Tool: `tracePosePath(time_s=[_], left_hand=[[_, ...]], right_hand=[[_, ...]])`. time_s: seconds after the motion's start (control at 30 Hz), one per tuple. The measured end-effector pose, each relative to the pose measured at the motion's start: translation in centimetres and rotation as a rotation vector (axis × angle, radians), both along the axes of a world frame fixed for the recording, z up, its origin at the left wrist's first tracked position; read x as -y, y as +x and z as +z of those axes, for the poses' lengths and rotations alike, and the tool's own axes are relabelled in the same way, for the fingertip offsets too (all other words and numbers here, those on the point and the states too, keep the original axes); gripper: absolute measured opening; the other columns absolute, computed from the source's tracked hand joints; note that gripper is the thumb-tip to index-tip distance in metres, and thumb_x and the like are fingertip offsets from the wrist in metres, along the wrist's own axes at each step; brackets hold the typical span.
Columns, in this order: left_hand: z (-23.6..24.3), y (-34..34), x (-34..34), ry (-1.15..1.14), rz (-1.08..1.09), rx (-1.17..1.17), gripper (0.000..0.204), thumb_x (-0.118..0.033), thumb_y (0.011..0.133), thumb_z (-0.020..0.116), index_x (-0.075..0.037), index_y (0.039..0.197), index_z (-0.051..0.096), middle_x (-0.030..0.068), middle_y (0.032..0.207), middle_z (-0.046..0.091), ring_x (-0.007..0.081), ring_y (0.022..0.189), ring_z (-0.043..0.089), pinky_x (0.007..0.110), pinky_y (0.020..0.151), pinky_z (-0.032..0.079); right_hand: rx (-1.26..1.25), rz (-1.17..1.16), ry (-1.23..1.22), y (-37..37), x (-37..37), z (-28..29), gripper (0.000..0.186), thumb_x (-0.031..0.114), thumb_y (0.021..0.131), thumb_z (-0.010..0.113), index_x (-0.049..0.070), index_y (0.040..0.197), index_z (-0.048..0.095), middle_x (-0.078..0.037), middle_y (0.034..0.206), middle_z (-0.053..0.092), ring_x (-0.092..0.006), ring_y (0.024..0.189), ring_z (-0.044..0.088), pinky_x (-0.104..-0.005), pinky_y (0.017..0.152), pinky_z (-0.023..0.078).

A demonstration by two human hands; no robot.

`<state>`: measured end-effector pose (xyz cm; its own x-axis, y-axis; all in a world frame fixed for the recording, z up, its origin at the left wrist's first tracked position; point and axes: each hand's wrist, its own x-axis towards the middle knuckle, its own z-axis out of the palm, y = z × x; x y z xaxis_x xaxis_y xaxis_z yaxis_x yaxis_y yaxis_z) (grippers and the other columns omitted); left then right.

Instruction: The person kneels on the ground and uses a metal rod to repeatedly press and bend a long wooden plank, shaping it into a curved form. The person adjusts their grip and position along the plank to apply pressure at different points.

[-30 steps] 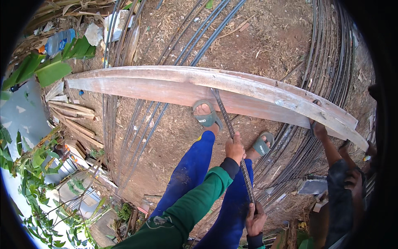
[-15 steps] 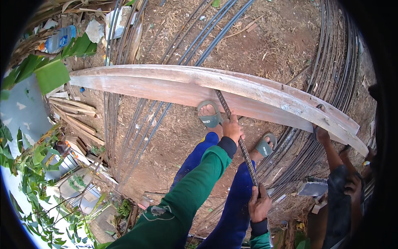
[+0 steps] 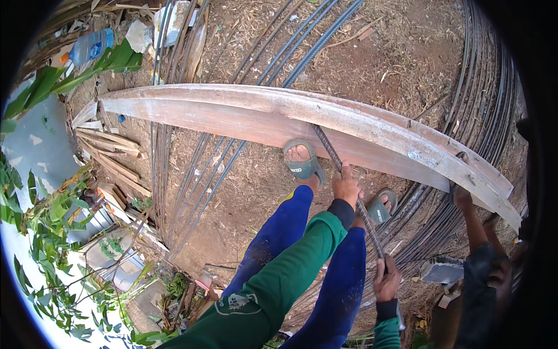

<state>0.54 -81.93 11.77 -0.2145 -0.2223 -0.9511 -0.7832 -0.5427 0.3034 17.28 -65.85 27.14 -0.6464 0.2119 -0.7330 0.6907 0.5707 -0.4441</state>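
With both fists I hold a ribbed steel reinforcing bar (image 3: 329, 146). My left hand (image 3: 346, 189) is closed round its middle, index finger lying along it. Lower down and to the right, my right hand (image 3: 386, 280) is closed round the same bar. The bar's upper end reaches the near edge of a long wooden board form (image 3: 354, 123), where its tip is hidden. This form of several pale planks stretches across in front of my sandalled feet. At its right end another person's hand (image 3: 462, 196) grips the planks.
Long steel bars (image 3: 318, 43) lie on the ground under and beyond the form, with a thick bundle (image 3: 487, 75) at the right. On the left are scrap wood strips (image 3: 110, 152), a plastic bottle (image 3: 93, 47), a grey sheet (image 3: 43, 139) and leafy branches (image 3: 43, 279).
Both my hands have moved a little right with the bar, its lower part swinging right. The whole view has shifted slightly. The other person's hand stays on the planks.
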Motion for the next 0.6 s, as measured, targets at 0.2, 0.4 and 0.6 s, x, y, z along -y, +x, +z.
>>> tracePosePath(time_s=[0.2, 0.4, 0.6], left_hand=[[6.2, -0.5, 4.0, 0.064, -0.046, 0.129, 0.039, -0.051, 0.097, 0.054, -0.015, 0.091, 0.040, -0.0021, 0.063, 0.032, 0.0103, 0.047, 0.034, 0.029, 0.041, 0.033], [3.3, -6.2, 9.9, 0.043, 0.165, 0.085, 0.037, -0.047, 0.102, 0.048, -0.014, 0.089, 0.038, -0.0031, 0.055, 0.030, 0.0109, 0.040, 0.032, 0.031, 0.036, 0.032], [2.2, -5.6, 9.6, 0.034, 0.031, 0.083, 0.039, -0.050, 0.101, 0.046, -0.012, 0.091, 0.038, 0.0010, 0.064, 0.034, 0.0136, 0.048, 0.037, 0.032, 0.043, 0.037]], right_hand=[[0.220, -0.210, -0.014, -3.5, 7.8, 11.1, 0.027, 0.023, 0.098, 0.059, -0.002, 0.106, 0.066, -0.018, 0.068, 0.060, -0.0194, 0.058, 0.051, -0.0372, 0.057, 0.044], [0.200, 0.048, 0.123, -8.6, 10.2, 7.8, 0.028, 0.025, 0.094, 0.064, 0.000, 0.104, 0.068, -0.026, 0.075, 0.065, -0.0430, 0.066, 0.065, -0.0467, 0.058, 0.049], [0.129, 0.055, 0.126, -7.6, 9.5, 4.9, 0.030, 0.028, 0.093, 0.065, 0.001, 0.106, 0.069, -0.025, 0.082, 0.068, -0.0428, 0.074, 0.067, -0.0461, 0.064, 0.052]])
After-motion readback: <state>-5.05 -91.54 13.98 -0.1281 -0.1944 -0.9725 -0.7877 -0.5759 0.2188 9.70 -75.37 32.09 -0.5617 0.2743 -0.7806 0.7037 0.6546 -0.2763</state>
